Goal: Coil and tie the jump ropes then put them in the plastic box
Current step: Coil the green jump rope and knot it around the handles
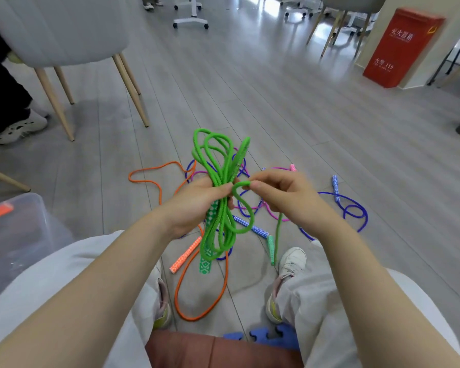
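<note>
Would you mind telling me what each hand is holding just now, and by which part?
Left hand grips the coiled green jump rope around the bundle's middle. Right hand pinches a loose loop of the same rope beside the bundle.

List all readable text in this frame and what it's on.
"119": white print low on the front of the red rectangular cabinet standing on the floor at upper right.
Large white Chinese characters near the top of the same cabinet: blurred, not reliably readable.
Small line under "119": too small to read.
Orange label on the clear plastic box: no text legible.
Patterned jump rope handles: no lettering visible.
</note>
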`<state>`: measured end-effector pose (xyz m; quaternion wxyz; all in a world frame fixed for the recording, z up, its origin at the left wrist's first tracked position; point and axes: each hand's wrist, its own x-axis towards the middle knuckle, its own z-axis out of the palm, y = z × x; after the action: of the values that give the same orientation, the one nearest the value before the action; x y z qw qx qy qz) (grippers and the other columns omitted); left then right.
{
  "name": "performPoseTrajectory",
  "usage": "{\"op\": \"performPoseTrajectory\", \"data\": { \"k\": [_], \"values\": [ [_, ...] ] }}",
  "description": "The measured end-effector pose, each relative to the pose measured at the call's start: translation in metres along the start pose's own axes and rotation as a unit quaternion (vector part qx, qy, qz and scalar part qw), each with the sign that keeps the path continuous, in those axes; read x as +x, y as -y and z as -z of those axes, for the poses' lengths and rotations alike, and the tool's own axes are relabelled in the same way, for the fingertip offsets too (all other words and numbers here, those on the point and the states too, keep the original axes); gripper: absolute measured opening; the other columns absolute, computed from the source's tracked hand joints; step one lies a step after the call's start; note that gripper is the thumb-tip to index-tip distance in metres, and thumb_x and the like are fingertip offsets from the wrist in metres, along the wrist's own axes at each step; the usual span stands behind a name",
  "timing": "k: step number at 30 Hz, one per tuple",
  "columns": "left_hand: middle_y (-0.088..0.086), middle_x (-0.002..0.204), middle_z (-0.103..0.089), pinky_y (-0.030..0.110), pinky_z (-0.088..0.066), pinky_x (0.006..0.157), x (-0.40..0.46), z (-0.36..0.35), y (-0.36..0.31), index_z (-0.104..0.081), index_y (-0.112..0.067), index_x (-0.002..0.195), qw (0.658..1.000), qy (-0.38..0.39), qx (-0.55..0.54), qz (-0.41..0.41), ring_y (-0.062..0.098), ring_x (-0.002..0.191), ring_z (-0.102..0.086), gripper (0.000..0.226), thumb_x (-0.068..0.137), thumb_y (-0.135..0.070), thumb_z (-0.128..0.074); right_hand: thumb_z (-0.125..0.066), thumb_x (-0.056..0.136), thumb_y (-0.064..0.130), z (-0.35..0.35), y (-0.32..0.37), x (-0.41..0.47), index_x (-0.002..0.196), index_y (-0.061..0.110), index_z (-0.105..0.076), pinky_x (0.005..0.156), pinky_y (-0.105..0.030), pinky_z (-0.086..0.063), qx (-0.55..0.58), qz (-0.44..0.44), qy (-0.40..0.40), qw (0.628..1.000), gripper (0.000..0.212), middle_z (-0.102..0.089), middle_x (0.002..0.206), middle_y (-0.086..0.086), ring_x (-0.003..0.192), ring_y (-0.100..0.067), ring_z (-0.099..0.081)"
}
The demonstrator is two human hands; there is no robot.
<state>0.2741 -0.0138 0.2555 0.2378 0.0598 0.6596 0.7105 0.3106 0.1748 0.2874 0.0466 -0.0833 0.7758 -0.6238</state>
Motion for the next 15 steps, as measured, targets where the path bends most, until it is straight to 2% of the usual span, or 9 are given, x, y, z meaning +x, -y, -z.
{"op": "performPoseTrajectory", "data": {
  "k": [2, 4, 7, 9, 12, 15],
  "values": [
    [0.011, 0.097, -0.061, 0.036, -0.049, 0.073, 0.000, -0.003, 0.003, -0.062, -0.007, 0.117, 1.000, 0.008, -0.004, 0.006, 0.017, 0.077, -0.059, 0.023, 0.099, -0.014, -0.050, -0.056, 0.096, 0.008, -0.002, -0.002, 0.001, 0.101, 0.006, -0.069, 0.049, -0.009, -0.031, -0.012, -0.001, 0.004, 1.000, 0.014, -0.051, 0.048, 0.017, 0.046, 0.001, -0.040],
    [0.008, 0.100, -0.064, 0.033, -0.050, 0.076, 0.000, -0.004, 0.003, -0.062, -0.008, 0.117, 1.000, 0.007, -0.019, 0.000, 0.014, 0.077, -0.060, 0.023, 0.100, -0.013, -0.048, -0.056, 0.097, 0.012, 0.001, -0.004, 0.001, 0.098, 0.013, -0.072, 0.049, -0.011, -0.029, -0.047, -0.009, 0.016, 0.999, 0.016, -0.046, 0.048, 0.017, 0.046, 0.000, -0.034],
    [0.000, 0.098, -0.068, 0.036, -0.047, 0.082, 0.003, -0.002, 0.005, -0.065, -0.013, 0.107, 1.000, -0.001, -0.009, -0.011, 0.016, 0.084, -0.059, 0.018, 0.099, -0.014, -0.049, -0.051, 0.098, 0.006, 0.004, -0.006, 0.001, 0.105, 0.009, -0.072, 0.052, -0.010, -0.032, -0.086, -0.043, 0.031, 0.995, 0.022, -0.048, 0.048, 0.018, 0.048, 0.000, -0.039],
    [-0.003, 0.096, -0.069, 0.040, -0.046, 0.089, 0.004, 0.000, 0.006, -0.067, -0.018, 0.100, 1.000, -0.014, 0.008, -0.015, 0.018, 0.089, -0.057, 0.013, 0.095, -0.018, -0.055, -0.045, 0.095, -0.002, 0.002, -0.006, 0.000, 0.105, 0.008, -0.073, 0.056, -0.008, -0.035, -0.084, -0.060, 0.021, 0.994, 0.031, -0.052, 0.055, 0.017, 0.053, -0.001, -0.043],
    [-0.001, 0.096, -0.069, 0.037, -0.048, 0.087, 0.006, 0.001, 0.007, -0.068, -0.018, 0.099, 0.999, -0.027, 0.020, -0.023, 0.018, 0.089, -0.059, 0.013, 0.094, -0.018, -0.056, -0.045, 0.093, -0.001, -0.007, -0.008, 0.002, 0.102, 0.022, -0.073, 0.066, -0.020, -0.036, -0.122, -0.032, 0.002, 0.992, 0.038, -0.048, 0.073, 0.004, 0.057, -0.001, -0.043],
    [0.005, 0.095, -0.068, 0.040, -0.052, 0.086, 0.006, 0.002, 0.004, -0.066, -0.014, 0.101, 0.999, -0.042, 0.023, -0.025, 0.021, 0.089, -0.061, 0.015, 0.098, -0.012, -0.051, -0.057, 0.090, 0.005, -0.015, -0.012, 0.005, 0.102, 0.022, -0.064, 0.062, -0.027, -0.039, -0.066, 0.003, -0.036, 0.997, 0.022, -0.050, 0.074, -0.002, 0.063, -0.014, -0.045]
  ]
}}
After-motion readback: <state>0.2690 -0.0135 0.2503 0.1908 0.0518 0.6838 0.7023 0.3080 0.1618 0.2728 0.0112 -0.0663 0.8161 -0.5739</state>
